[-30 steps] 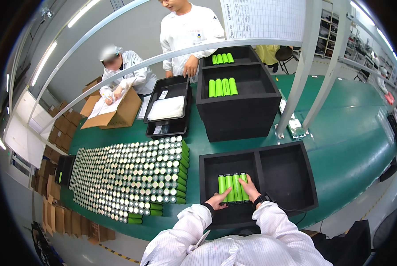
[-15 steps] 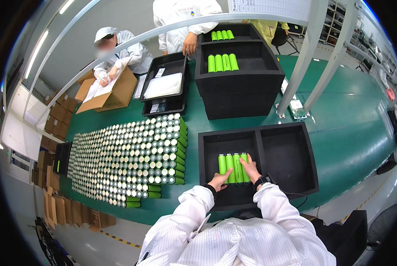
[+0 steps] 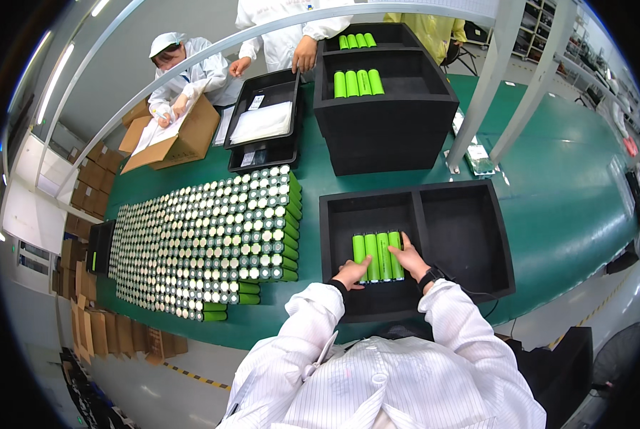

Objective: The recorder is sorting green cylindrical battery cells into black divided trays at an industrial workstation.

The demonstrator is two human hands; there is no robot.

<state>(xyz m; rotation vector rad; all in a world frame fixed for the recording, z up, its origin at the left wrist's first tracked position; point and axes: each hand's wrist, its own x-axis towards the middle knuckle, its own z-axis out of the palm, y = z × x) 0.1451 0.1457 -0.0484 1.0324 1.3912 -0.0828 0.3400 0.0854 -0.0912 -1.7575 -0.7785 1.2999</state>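
Several green cylindrical battery cells [image 3: 378, 266] lie side by side in a row in the left compartment of a black foam tray [image 3: 502, 247]. My left hand [image 3: 351, 273] holds the row's left end, its thumb over the cells. At the right end my right hand [image 3: 410, 260] presses its thumb against the last cell, with the index finger stretched along its side. Undersides of the cells and some fingertips are hidden. Left of the tray stands a large block of upright green cells [image 3: 198, 243] with pale round tops.
Behind my tray rises a stack of black foam trays [image 3: 384, 136] holding rows of green cells. Black plastic trays [image 3: 291, 107] with white sheets and an open cardboard box [image 3: 184, 139] stand farther left. Metal posts [image 3: 480, 100] rise at the right. Two co-workers in white stand across the table.
The whole view has shifted slightly, so the table sits higher in it. My hands stay at the row; the right fingers look a little looser. A co-worker's second hand now shows near the black plastic trays.
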